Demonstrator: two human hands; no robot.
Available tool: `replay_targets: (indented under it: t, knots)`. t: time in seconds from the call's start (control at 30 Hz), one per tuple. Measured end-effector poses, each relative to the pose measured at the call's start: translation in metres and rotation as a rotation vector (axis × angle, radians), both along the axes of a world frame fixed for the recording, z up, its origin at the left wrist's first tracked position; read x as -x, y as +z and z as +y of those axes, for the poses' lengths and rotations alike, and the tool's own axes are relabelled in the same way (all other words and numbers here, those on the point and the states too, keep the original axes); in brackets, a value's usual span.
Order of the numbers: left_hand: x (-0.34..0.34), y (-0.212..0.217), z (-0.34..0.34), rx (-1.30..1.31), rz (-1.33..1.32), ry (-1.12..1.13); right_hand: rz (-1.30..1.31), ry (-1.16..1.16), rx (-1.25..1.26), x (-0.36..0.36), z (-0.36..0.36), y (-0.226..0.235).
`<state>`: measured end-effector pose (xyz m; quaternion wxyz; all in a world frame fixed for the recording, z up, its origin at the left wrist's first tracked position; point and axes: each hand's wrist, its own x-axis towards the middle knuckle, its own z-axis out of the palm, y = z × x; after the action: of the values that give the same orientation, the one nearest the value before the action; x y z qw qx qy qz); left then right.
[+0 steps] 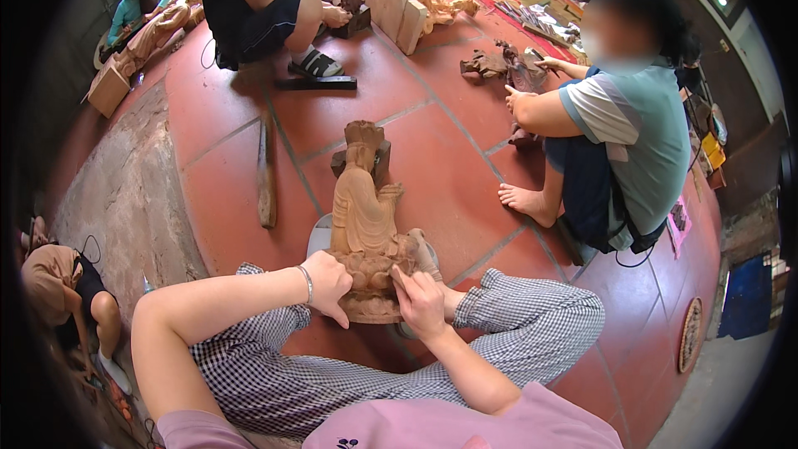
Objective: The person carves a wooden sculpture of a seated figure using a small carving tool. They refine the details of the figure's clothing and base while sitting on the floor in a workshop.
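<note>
**Hands on the carved figure, down on the red tile floor**

Red tile floor (449, 175) all around me, a rough stone strip to the left, and people seated at work on every side. I'm sitting on the floor in checked trousers (515, 324) with the pale wooden figure (363, 216) standing upright between my legs, its base close against my feet.

Left hand (328, 283) is on the left side of the figure's base, fingers curled and pressed together against the wood, a thin bracelet at the wrist. Right hand (420, 303) sits on the right of the base, fingers closed and pressing on the carved surface; whether they pinch a small piece of something, I cannot tell from here.

Judging it, the good way to do this is to let the left hand act as the brace, holding the base firm so the figure stays upright, while the right works in short, light passes that follow the carved folds.

Beyond the figure, a long wooden stick (265, 175) lies flat on the tiles, well apart. On my right, 1 person in a grey-green shirt (640, 125) handles a dark carving (507, 66). Further back, another seated person (258, 0) works beside a pale wooden block (397, 2).
</note>
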<state>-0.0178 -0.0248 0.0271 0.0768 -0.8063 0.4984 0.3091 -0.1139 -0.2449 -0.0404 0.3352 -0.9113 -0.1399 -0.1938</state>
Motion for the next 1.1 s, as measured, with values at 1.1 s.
replay_targets:
  t: [1.1]
  knots:
    - [-0.007,0.016,-0.007,-0.074,0.023,0.001,-0.025,-0.043,-0.044,-0.019,0.008,-0.002]
